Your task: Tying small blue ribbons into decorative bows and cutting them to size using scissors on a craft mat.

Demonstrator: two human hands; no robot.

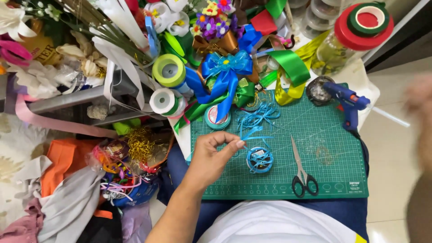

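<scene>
Pinching is observed at the left hand (211, 157): thumb and forefinger are closed on a thin blue ribbon strand (252, 132), so the grip is shut on that strand. The strand is held just above the green cutting mat (333, 135), at about 10 o'clock from the small blue ribbon spool (259, 159), which lies flat on the mat just beside the fingertips. More loose loops of the same blue ribbon (258, 114) are noted at 12 o'clock from the spool. Black-handled scissors (301, 173) are laid on the mat at 3 o'clock from the spool, blades pointing toward 12 o'clock, apart from the spool. A blue glue gun (348, 101) is seen at 2 o'clock on the mat's far edge, nozzle side turned toward 9 o'clock. A large blue satin bow (225, 72) is recorded at 12 o'clock, with a green tape roll (168, 69) and a white roll (163, 101) at 11 o'clock from the hand. A clear jar with a red lid (360, 31) stands at 1 o'clock. A blurred shape at the 3 o'clock frame edge (418, 103) may be the right hand; whether its grip is open or closed cannot be told. The counter under the mat is mostly hidden by it.
</scene>
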